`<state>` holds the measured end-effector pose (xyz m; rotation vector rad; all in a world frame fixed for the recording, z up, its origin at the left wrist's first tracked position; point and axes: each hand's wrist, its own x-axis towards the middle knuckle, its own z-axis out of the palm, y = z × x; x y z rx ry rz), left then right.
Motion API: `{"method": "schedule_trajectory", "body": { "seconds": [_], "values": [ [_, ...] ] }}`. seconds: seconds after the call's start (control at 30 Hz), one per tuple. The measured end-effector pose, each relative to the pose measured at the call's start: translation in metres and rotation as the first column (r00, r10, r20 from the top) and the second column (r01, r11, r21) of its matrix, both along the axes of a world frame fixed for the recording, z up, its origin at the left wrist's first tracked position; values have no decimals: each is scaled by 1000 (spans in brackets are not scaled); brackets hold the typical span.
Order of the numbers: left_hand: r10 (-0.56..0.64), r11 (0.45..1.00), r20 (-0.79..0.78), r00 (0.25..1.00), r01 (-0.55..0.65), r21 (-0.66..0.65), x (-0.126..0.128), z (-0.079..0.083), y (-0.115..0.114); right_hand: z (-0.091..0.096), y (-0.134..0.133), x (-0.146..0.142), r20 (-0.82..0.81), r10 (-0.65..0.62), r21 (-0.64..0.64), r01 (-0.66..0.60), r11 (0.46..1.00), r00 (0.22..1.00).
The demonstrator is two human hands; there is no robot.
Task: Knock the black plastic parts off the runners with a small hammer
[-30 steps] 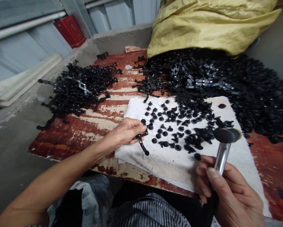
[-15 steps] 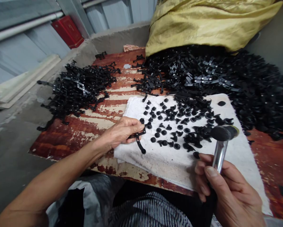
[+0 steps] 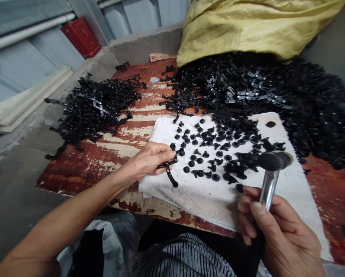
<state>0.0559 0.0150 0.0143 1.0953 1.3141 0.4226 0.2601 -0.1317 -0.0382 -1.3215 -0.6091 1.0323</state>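
Note:
My left hand (image 3: 152,159) is closed on a black jointed linkage (image 3: 170,175), pinched between thumb and fingers at the left edge of a white cloth (image 3: 189,206). One end of the linkage meets a small round black piece on the cloth. In my right hand (image 3: 279,227) is a mallet (image 3: 274,161), its black head raised above the cloth and its shiny metal shaft running down to a dark handle. Small black knob-like pieces (image 3: 215,177) lie scattered over the cloth between my hands, several upright and others on their sides.
A heap of black linkages (image 3: 92,107) lies at the left of the worn red-brown board (image 3: 83,165). A larger pile (image 3: 247,92) spills from under a yellow sack (image 3: 247,30) at the back. Against the wall rests a red box (image 3: 82,37).
The view has shifted very slightly. Both hands keep their places, the left still on the linkage and the right still holding up the mallet.

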Motion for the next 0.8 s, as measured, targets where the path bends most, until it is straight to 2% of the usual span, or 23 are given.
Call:
{"method": "schedule_trajectory", "body": {
  "seconds": [0.23,0.37,0.8],
  "values": [
    [61,998,-2,998,-61,-28,3,4,-1,-4,-1,3,4,20,12,-20,1000,1000],
    [54,998,3,999,-53,-30,2,3,-1,-4,-1,3,11,21,29,-21,999,1000],
    [65,998,-36,997,-65,-17,3,3,-2,0,-3,2,39,32,-33,-31,999,999]
  ]
}}
